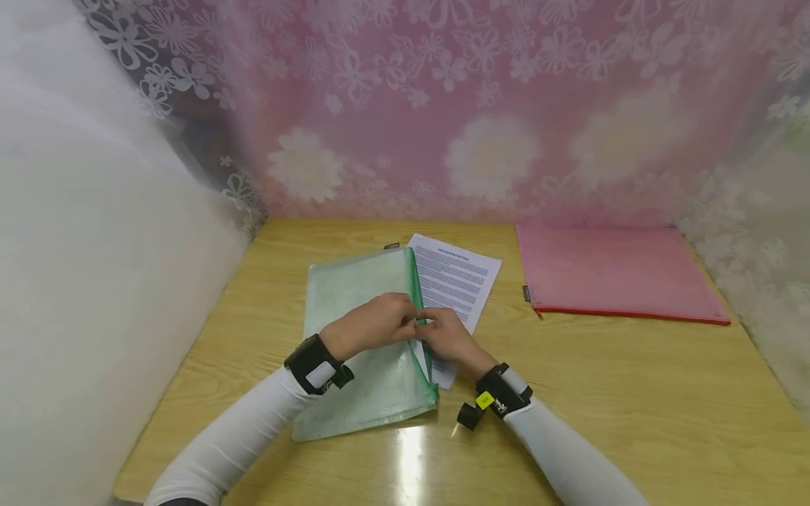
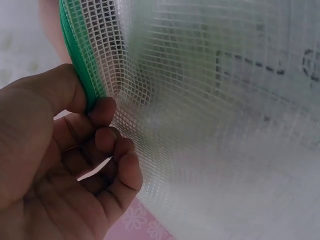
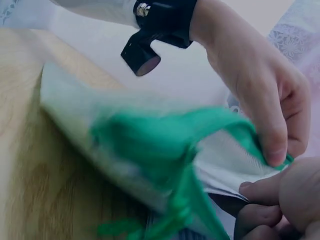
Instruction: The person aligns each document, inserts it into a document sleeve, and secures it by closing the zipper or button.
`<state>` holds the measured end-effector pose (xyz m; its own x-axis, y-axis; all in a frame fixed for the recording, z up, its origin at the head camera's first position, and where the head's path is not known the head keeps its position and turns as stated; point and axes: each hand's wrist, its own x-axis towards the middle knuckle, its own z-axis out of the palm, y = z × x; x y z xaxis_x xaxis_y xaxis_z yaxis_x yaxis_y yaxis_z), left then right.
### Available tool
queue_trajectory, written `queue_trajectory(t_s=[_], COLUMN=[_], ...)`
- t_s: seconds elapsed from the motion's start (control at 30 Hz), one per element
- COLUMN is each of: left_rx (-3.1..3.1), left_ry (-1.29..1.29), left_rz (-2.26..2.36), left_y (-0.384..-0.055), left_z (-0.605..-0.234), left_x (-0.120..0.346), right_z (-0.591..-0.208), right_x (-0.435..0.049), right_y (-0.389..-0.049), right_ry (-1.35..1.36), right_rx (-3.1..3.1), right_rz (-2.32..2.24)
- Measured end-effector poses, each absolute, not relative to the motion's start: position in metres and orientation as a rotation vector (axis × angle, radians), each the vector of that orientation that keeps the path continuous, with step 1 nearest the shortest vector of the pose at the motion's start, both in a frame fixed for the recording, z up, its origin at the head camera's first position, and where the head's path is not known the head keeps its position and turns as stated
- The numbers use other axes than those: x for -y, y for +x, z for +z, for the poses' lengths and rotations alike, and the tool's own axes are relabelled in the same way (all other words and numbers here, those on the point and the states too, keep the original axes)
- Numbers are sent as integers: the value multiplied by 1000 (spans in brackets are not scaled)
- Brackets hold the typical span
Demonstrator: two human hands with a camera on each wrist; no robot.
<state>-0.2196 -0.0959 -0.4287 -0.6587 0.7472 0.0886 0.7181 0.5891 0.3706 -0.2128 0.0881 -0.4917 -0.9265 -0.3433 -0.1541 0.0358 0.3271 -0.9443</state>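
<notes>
A pale green mesh zip pouch (image 1: 354,393) lies at the middle of the table, its green zip edge (image 2: 80,60) toward the right. My left hand (image 1: 373,325) reaches over the pouch and pinches that edge between thumb and fingers. At the same opening, my right hand (image 1: 448,337) has its curled fingers and thumb on the opposite edge. The mouth gapes between the hands, and white paper (image 3: 217,177) shows inside, close to the right thumb (image 3: 262,190). A printed sheet (image 1: 452,277) lies on the table, partly covered by the pouch and right hand.
At the back right lies a pink zip pouch (image 1: 620,270) with a red zip along its near edge. The wooden table (image 1: 601,393) meets a pink flowered curtain (image 1: 405,126) behind and pale sheeting (image 1: 95,246) at the left.
</notes>
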Motion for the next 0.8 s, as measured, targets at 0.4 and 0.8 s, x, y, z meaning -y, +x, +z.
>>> queue_trajectory(t_s=[0.4,0.8], left_rx=[-2780,-2716], left_ry=[1095,991], left_rz=[727,785], left_y=[-217,-216], left_z=[-423,-428], left_x=[87,84], right_z=[-484,-492], right_x=[-84,-89], right_y=[-214,-215], right_ry=[-141,-397], right_rx=[-2234,-2543], right_rz=[-1671,-1246])
